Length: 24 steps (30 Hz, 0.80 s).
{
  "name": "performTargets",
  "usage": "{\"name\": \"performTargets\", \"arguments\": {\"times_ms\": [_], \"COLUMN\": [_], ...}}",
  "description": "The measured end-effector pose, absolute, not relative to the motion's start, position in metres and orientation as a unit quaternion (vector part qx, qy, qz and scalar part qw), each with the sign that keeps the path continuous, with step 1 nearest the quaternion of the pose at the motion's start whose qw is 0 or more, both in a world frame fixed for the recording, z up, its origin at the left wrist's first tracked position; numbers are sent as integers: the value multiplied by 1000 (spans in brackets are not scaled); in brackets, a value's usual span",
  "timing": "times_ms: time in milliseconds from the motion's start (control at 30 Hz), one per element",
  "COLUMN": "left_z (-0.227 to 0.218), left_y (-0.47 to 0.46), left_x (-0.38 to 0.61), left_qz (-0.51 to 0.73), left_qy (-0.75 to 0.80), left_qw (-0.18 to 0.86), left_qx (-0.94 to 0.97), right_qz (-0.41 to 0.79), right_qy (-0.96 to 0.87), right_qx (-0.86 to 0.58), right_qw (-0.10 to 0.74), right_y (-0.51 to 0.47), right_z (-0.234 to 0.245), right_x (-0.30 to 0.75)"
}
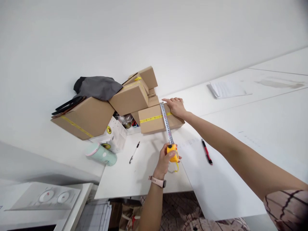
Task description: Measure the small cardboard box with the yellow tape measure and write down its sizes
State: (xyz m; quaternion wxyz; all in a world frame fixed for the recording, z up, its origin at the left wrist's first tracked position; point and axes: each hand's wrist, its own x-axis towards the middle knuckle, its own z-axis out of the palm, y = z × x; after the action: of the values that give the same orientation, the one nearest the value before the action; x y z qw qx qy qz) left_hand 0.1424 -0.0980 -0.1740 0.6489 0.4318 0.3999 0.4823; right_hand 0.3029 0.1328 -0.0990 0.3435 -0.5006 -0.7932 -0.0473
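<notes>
My left hand (pixel 165 160) is wrapped around the yellow case of a tape measure (pixel 172 153), in front of a closed cardboard box (pixel 151 125). The pulled-out metal blade runs from the case across the box to its far edge. At that far edge my right hand (pixel 176 106) grips the box, its thumb beside the blade's end and its fingers over the back. Whether the thumb pins the blade's hook is too small to tell. Yellow printed tape crosses the box under the blade.
More cardboard boxes (pixel 130 98) stack at the left, with grey cloth (pixel 99 87) over them. A green tumbler (pixel 103 155) lies beside a white avocado-print box (pixel 117 136). On the table are a pen (pixel 134 152), a red-black pen (pixel 207 152), a paper sheet (pixel 216 189) and a paper stack (pixel 223 89).
</notes>
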Motion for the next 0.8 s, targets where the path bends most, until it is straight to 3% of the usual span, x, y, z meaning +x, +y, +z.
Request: {"name": "performTargets", "arguments": {"times_ms": [267,800], "left_z": [-178,-197], "left_y": [-104,-100], "left_x": [146,163], "left_qz": [479,478], "left_qy": [405,407], "left_qw": [647,637], "left_qx": [432,447], "right_qz": [-106,-96], "right_qy": [-814,-813], "right_qx": [-484,-479], "right_qw": [302,318], "right_y": [130,128], "right_z": [-99,-103], "right_x": [303,304]}}
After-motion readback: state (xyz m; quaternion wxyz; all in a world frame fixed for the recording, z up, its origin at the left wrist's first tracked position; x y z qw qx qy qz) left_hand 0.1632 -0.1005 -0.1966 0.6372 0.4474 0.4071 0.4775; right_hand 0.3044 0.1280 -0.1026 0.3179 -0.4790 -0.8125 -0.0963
